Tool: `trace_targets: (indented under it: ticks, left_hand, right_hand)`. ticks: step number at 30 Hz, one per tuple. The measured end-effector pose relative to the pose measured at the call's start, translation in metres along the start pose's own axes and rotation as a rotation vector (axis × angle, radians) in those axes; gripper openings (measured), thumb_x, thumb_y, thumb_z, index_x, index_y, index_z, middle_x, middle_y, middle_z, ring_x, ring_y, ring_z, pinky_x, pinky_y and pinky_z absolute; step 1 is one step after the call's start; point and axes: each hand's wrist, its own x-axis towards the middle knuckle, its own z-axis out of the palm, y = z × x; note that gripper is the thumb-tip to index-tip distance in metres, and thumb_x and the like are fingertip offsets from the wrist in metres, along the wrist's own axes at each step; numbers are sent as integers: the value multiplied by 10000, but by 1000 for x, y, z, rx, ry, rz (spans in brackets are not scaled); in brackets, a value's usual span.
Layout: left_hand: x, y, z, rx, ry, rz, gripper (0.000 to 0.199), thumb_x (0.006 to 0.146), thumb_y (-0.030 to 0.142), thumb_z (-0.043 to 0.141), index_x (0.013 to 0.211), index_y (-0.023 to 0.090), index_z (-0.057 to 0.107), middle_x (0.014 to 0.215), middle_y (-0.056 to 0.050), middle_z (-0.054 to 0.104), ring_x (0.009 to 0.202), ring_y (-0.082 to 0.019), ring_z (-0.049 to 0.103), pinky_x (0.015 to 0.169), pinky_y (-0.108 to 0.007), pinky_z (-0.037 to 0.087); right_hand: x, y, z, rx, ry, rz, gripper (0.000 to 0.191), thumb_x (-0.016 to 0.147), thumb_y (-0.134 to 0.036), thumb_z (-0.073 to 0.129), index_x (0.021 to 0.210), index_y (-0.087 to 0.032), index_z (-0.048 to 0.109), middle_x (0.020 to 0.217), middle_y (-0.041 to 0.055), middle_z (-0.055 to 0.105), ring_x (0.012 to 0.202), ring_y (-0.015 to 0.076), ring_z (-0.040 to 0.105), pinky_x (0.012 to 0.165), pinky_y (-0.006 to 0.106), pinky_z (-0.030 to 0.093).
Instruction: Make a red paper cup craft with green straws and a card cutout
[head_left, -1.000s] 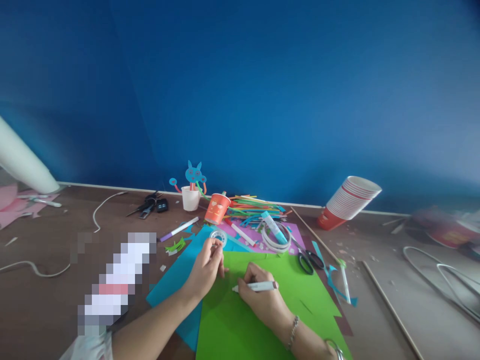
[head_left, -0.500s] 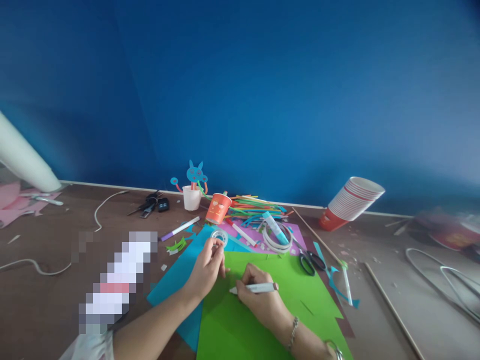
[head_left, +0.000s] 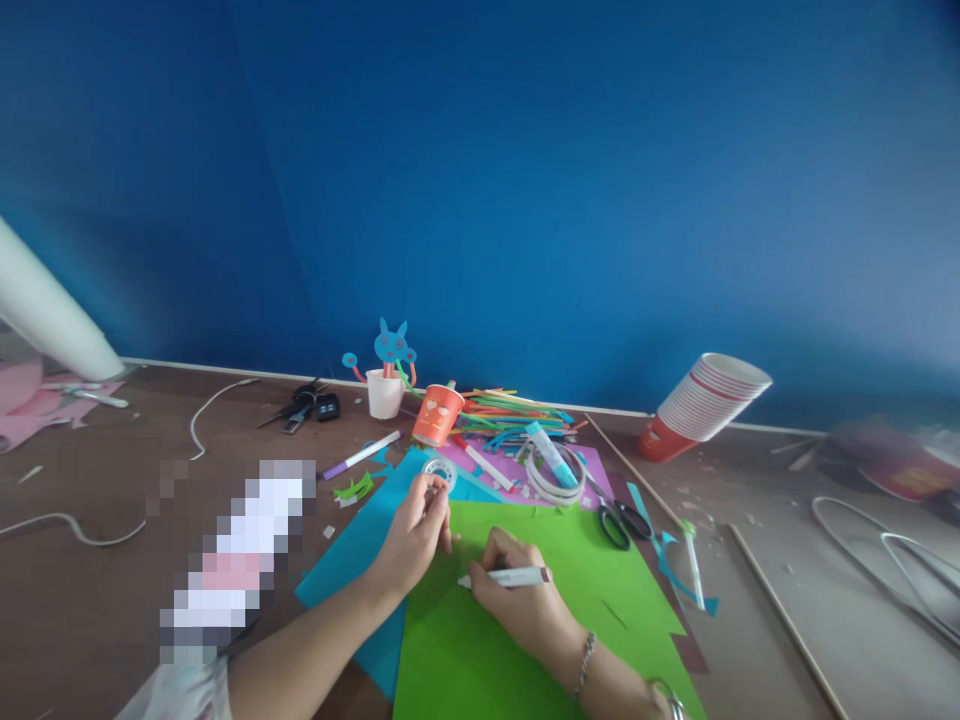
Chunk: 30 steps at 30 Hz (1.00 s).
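In my right hand [head_left: 529,595] is a white marker [head_left: 517,577] with a brownish end, its tip low over the green paper [head_left: 600,640]. A short dark line shows on that sheet, to the right of this hand. The fingers of my left hand [head_left: 416,525] are pinched together above the upper left corner of the green paper, where it overlaps the blue paper [head_left: 360,580]. Whatever they pinch is too small to name. Just beyond those fingertips lies a clear roll of tape [head_left: 440,472], partly covered by them.
Behind the sheets are a red paper cup [head_left: 437,415], a white cup with a blue paper figure [head_left: 385,393] and a pile of coloured sticks [head_left: 510,415]. Black-handled scissors [head_left: 615,528], a glue stick [head_left: 551,455] and a tilted stack of cups [head_left: 701,405] stand or lie to the right.
The marker has turned slightly in my right hand, its back end a little further left. My left hand has stayed almost where it was.
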Motion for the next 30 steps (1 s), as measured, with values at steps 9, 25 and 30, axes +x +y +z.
trace_targets:
  ticks: [9,25,30]
  left_hand:
    - [0,-1,1,7,9,-5,309,839,513,499,931,221,459,568,98,457,442,-98,470,563,-282,505]
    - [-2,1,1,-5,10,-2,306,836,503,512,925,218,451,570,99,459,447,-89,473,579,-284,525]
    - [0,0,0,-1,-4,-2,293,851,496,495,936,220,444,589,99,460,445,-88,476,582,-287,524]
  right_hand:
    - [0,-1,1,13,-31,-2,195,734,-224,605,609,-210,456,489,-81,468,417,71,353,376,188,240]
    - [0,-3,2,21,-44,0,191,745,-245,592,620,-214,450,500,-75,464,425,80,354,393,202,233]
    - [2,-2,0,52,-14,-4,199,734,-232,588,604,-213,439,487,-75,446,431,79,348,401,201,237]
